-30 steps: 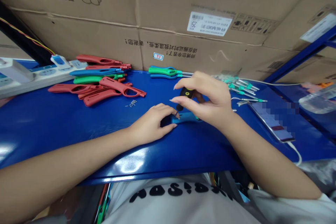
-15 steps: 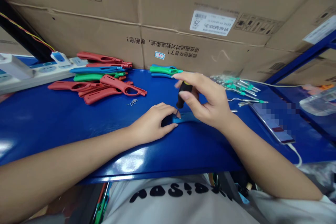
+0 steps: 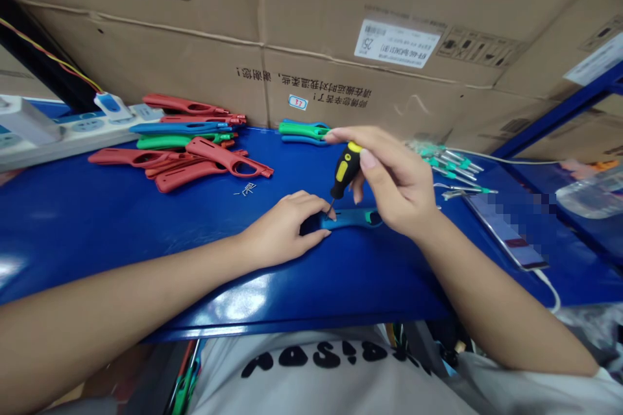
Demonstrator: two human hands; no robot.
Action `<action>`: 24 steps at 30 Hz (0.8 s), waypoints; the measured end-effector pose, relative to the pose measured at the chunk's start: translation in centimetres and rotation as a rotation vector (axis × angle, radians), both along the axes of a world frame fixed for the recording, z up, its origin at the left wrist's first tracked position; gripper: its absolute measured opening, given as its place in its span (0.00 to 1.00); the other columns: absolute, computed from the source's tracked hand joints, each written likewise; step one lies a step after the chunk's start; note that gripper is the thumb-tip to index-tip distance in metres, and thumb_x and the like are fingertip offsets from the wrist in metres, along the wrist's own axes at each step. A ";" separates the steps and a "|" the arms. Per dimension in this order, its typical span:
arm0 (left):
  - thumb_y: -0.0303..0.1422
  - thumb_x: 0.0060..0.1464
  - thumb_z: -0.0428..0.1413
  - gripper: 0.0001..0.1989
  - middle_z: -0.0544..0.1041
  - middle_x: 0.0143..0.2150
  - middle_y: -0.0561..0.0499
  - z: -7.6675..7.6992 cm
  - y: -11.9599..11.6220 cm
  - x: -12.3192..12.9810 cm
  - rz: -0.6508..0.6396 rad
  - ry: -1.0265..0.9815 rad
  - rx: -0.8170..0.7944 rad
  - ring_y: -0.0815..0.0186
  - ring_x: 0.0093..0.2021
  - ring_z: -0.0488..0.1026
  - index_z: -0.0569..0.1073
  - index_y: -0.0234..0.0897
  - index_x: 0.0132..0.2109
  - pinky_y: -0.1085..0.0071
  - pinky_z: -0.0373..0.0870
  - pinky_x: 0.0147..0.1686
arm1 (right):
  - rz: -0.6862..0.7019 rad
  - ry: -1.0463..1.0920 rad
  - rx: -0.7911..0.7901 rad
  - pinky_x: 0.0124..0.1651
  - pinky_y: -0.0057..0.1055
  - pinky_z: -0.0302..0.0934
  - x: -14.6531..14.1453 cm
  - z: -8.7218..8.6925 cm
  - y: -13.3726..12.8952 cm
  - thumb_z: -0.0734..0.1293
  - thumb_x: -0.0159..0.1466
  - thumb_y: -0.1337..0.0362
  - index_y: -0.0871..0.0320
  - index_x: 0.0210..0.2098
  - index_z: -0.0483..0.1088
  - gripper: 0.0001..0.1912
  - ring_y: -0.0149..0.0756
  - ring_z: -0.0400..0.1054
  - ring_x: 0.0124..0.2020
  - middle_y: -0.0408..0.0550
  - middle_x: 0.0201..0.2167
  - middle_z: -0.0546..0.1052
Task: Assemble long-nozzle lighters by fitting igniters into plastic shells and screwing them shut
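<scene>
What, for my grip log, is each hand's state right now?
Left hand: closed, thumb and finger at the end of the blue casing.
Right hand: closed, holding the black-and-yellow screwdriver by its handle.

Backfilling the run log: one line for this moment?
left hand: holds blue handle; right hand: holds screwdriver, pointed down at handle; screws: loose on table

On the cardboard carton (image 3: 311, 0), the blue-edged sticker (image 3: 297, 102) reads 33; upside down, the printed words "谢谢您!" (image 3: 254, 74) stand to its upper left, and the white label (image 3: 398, 43) to its upper right shows 25.
</scene>
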State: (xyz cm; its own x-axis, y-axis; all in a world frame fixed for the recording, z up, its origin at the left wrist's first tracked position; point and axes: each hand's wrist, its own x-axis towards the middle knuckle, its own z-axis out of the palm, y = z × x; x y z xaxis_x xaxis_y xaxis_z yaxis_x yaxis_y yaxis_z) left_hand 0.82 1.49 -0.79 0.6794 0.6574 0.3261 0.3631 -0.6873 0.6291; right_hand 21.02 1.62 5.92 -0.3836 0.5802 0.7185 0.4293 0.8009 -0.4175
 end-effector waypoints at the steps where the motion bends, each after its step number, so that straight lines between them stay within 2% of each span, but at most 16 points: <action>1: 0.29 0.59 0.60 0.10 0.78 0.47 0.50 0.0 0.0 0.0 0.000 0.001 0.002 0.59 0.50 0.73 0.74 0.39 0.49 0.60 0.69 0.55 | 0.026 0.002 -0.031 0.39 0.36 0.72 0.0 0.1 -0.1 0.57 0.74 0.59 0.51 0.55 0.72 0.16 0.36 0.75 0.36 0.49 0.46 0.79; 4: 0.29 0.59 0.60 0.11 0.78 0.49 0.49 -0.1 0.0 0.0 -0.004 0.008 0.006 0.58 0.51 0.73 0.73 0.40 0.49 0.59 0.68 0.55 | 0.028 -0.004 0.004 0.35 0.34 0.70 -0.4 0.0 -0.3 0.65 0.70 0.55 0.51 0.47 0.74 0.10 0.35 0.73 0.32 0.47 0.39 0.79; 6: 0.29 0.59 0.60 0.10 0.78 0.50 0.49 -0.2 0.0 0.0 -0.011 0.008 0.004 0.57 0.52 0.73 0.73 0.40 0.48 0.58 0.68 0.56 | -0.006 0.005 0.042 0.30 0.32 0.67 -0.6 -0.2 -0.3 0.71 0.65 0.53 0.52 0.42 0.73 0.11 0.32 0.69 0.27 0.46 0.37 0.78; 10: 0.29 0.60 0.59 0.09 0.78 0.49 0.49 0.0 -0.2 0.0 -0.005 0.007 0.016 0.58 0.52 0.73 0.73 0.40 0.47 0.59 0.69 0.56 | -0.047 0.036 0.010 0.25 0.29 0.63 -0.7 0.0 -0.2 0.71 0.64 0.51 0.54 0.39 0.68 0.15 0.29 0.66 0.24 0.43 0.33 0.74; 12: 0.29 0.60 0.58 0.10 0.78 0.49 0.49 0.4 -0.2 -0.2 0.006 0.034 0.031 0.58 0.52 0.73 0.72 0.40 0.49 0.60 0.70 0.55 | -0.117 0.044 0.062 0.25 0.29 0.62 -0.1 0.9 -0.1 0.71 0.65 0.51 0.54 0.37 0.67 0.14 0.29 0.66 0.23 0.42 0.30 0.73; 15: 0.28 0.60 0.57 0.15 0.77 0.51 0.47 1.2 -0.2 -0.7 0.059 0.171 0.094 0.57 0.52 0.73 0.71 0.39 0.54 0.58 0.71 0.54 | -0.309 -0.019 0.215 0.27 0.30 0.62 1.7 2.6 -0.1 0.71 0.65 0.54 0.54 0.37 0.68 0.11 0.29 0.65 0.22 0.42 0.30 0.74; 17: 0.28 0.60 0.56 0.18 0.76 0.53 0.45 1.8 -0.1 -1.1 0.110 0.285 0.159 0.55 0.53 0.73 0.68 0.38 0.57 0.57 0.71 0.54 | -0.432 -0.137 0.293 0.29 0.32 0.62 3.5 3.4 0.2 0.71 0.65 0.56 0.53 0.39 0.69 0.10 0.32 0.66 0.23 0.43 0.31 0.76; 19: 0.29 0.61 0.56 0.21 0.76 0.54 0.43 2.3 -0.1 -1.2 0.138 0.355 0.209 0.54 0.54 0.73 0.67 0.37 0.60 0.56 0.71 0.54 | -0.514 -0.289 0.290 0.32 0.34 0.64 5.5 3.4 0.8 0.69 0.66 0.55 0.53 0.40 0.70 0.09 0.36 0.70 0.27 0.46 0.33 0.78; 21: 0.32 0.63 0.56 0.21 0.75 0.55 0.41 2.6 -0.1 -0.9 0.139 0.388 0.238 0.54 0.55 0.73 0.66 0.35 0.61 0.57 0.71 0.55 | -0.572 -0.360 0.259 0.34 0.35 0.65 7.3 2.6 1.6 0.68 0.67 0.55 0.53 0.43 0.70 0.10 0.40 0.73 0.32 0.49 0.36 0.79; 24: 0.33 0.66 0.53 0.20 0.75 0.56 0.40 2.9 0.6 0.1 0.101 0.464 0.267 0.54 0.55 0.73 0.67 0.33 0.62 0.58 0.72 0.55 | -0.595 -0.354 0.228 0.41 0.37 0.67 9.2 0.9 2.7 0.66 0.69 0.57 0.55 0.44 0.71 0.09 0.44 0.75 0.40 0.51 0.41 0.79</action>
State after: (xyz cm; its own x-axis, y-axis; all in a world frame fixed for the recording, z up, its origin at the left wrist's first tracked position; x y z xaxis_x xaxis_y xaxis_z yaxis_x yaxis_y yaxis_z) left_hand 0.95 2.04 2.12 0.7295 0.6621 0.1718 0.6336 -0.7487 0.1949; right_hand 30.23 4.34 6.83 -0.2814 0.6136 0.7378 0.8976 0.4401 -0.0236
